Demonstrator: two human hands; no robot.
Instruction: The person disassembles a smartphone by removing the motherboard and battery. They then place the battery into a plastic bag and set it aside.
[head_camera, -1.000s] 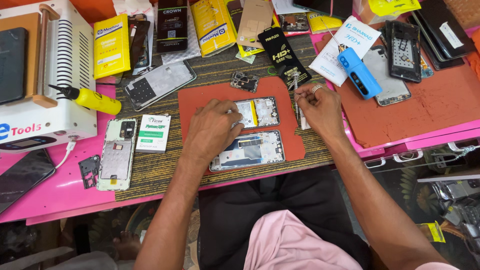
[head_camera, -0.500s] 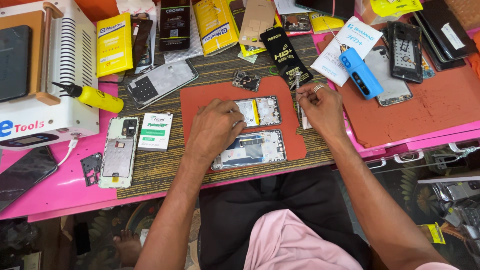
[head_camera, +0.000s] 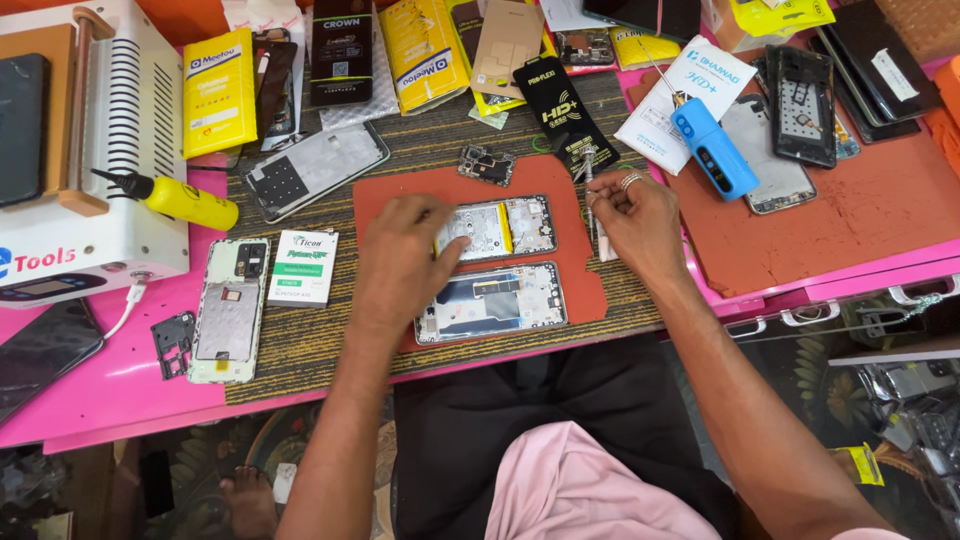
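In the middle of the frame we see a red mat (head_camera: 400, 195) lying on a striped brown cloth, and two opened phones lie on it. Our left hand (head_camera: 400, 262) rests flat on the mat, and its fingertips (head_camera: 447, 248) press the left end of the upper opened phone (head_camera: 500, 228), the one with the yellow strip inside. Just below it lies the lower opened phone (head_camera: 492, 301), and our left hand covers a bit of its left end. Our right hand (head_camera: 638, 225) is just right of the upper phone, with its fingers pinched together on a thin metal tool (head_camera: 591, 180) that points up the frame. We see a ring on that hand. A blue electric screwdriver (head_camera: 714, 150) lies at the upper right, near the right hand but not touching it. At the left a yellow bottle with a black tip (head_camera: 180, 198) lies beside a white machine (head_camera: 120, 120). Lower left, a white phone frame (head_camera: 228, 308) lies on the pink table (head_camera: 100, 390), next to a small white packet (head_camera: 303, 267). A small black phone part (head_camera: 487, 165) sits just above the red mat.
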